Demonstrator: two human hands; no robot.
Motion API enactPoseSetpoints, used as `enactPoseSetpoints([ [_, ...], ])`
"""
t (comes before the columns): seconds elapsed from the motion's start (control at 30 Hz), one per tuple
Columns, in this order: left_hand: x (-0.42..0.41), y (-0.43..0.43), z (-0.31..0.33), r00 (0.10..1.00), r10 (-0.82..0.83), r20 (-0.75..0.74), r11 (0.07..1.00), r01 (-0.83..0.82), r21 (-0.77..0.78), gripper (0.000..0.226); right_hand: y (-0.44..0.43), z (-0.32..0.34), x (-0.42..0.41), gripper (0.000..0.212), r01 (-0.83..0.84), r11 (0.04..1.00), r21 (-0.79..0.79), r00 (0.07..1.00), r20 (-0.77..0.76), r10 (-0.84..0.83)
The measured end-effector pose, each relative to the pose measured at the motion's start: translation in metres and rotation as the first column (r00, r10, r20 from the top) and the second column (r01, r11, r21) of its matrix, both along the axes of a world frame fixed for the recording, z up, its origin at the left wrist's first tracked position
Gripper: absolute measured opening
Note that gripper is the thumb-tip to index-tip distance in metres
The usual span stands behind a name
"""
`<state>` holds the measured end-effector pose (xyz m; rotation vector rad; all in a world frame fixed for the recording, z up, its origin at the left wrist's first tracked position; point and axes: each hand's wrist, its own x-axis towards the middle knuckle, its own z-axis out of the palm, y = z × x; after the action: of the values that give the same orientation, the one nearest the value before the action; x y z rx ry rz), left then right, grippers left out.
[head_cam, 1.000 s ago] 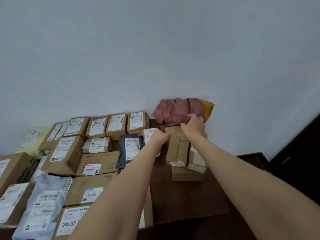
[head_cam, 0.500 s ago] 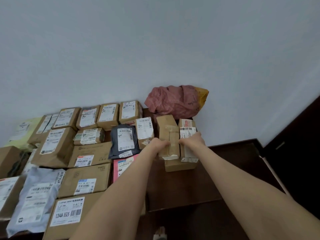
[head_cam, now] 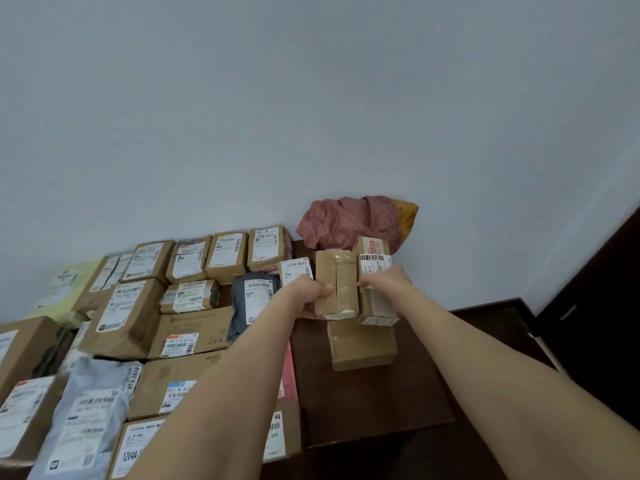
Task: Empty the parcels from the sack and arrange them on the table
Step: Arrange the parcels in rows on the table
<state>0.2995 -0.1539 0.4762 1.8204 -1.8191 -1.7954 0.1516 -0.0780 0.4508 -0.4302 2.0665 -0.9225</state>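
At the counter's far right, just in front of the crumpled sack (head_cam: 346,225), both hands are engaged. The left hand (head_cam: 311,296) is clenched round the left side of a taped box (head_cam: 337,289). The right hand (head_cam: 385,280) grasps a labelled box (head_cam: 377,306) near its top. The two boxes stand upright and pressed together, over a third box (head_cam: 362,346) that lies flat on the bare counter (head_cam: 374,407). Whether they rest on it or hang just above it cannot be told.

Risks noted:

1. Slip. Each box is held from one side only, and the taped box looks glossy (likely slick under the thumb). If the inward squeeze eases, either box could drop.
2. Topple. Both boxes are tall and narrow as held. Set on end on the third box, they would probably tip toward the sack or off the right side.
3. Sweep. The left forearm passes low over the parcel rows (head_cam: 194,261), and drawing it back carelessly could knock those rows out of line.
4. Oversight. The sack looks collapsed, but its inside is hidden, so a parcel may remain in it.
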Motion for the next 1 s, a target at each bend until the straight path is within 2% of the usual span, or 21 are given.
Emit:
enactPoseSetpoints([
  [0.13,0.008,-0.010,0.015,1.000,0.008,-0.024,1.000,-0.008,-0.023,0.035,-0.024,-0.020,-0.016,0.108,-0.025,0.991,-0.132,0.999,0.035,0.030],
  [0.2,0.013,-0.015,0.018,0.999,0.023,-0.043,0.999,-0.025,-0.032,0.033,-0.029,-0.014,-0.009,0.107,-0.025,0.987,-0.156,0.998,0.050,0.033],
  [0.3,0.025,-0.023,0.017,0.993,0.088,-0.073,0.994,-0.092,-0.055,0.032,-0.025,0.021,0.021,0.084,-0.016,0.978,-0.206,0.998,0.057,0.028],
  [0.37,0.035,-0.028,0.017,0.986,0.143,-0.082,0.985,-0.149,-0.083,0.032,-0.033,0.021,0.033,0.065,-0.032,0.968,-0.247,0.995,0.079,0.053],
  [0.47,0.055,-0.037,0.007,0.986,0.169,0.012,0.974,-0.165,-0.156,0.039,-0.044,0.014,0.051,0.053,-0.042,0.958,-0.284,0.987,0.136,0.083],
  [0.6,0.086,-0.044,-0.008,0.946,0.092,0.310,0.962,-0.005,-0.272,0.038,-0.057,0.000,0.077,0.052,-0.151,0.976,-0.154,0.952,0.242,0.186],
  [0.7,0.108,-0.043,-0.016,0.842,-0.043,0.538,0.976,0.151,-0.159,0.037,-0.065,-0.010,0.095,0.050,-0.298,0.954,-0.044,0.912,0.283,0.298],
  [0.8,0.122,-0.038,-0.025,0.801,-0.135,0.584,0.983,0.184,-0.024,0.032,-0.068,-0.028,0.112,0.055,-0.407,0.911,0.066,0.877,0.308,0.370],
  [1.0,0.145,-0.045,-0.046,0.734,-0.212,0.645,0.973,0.220,0.070,0.039,-0.075,-0.057,0.137,0.048,-0.553,0.813,0.184,0.827,0.241,0.508],
])
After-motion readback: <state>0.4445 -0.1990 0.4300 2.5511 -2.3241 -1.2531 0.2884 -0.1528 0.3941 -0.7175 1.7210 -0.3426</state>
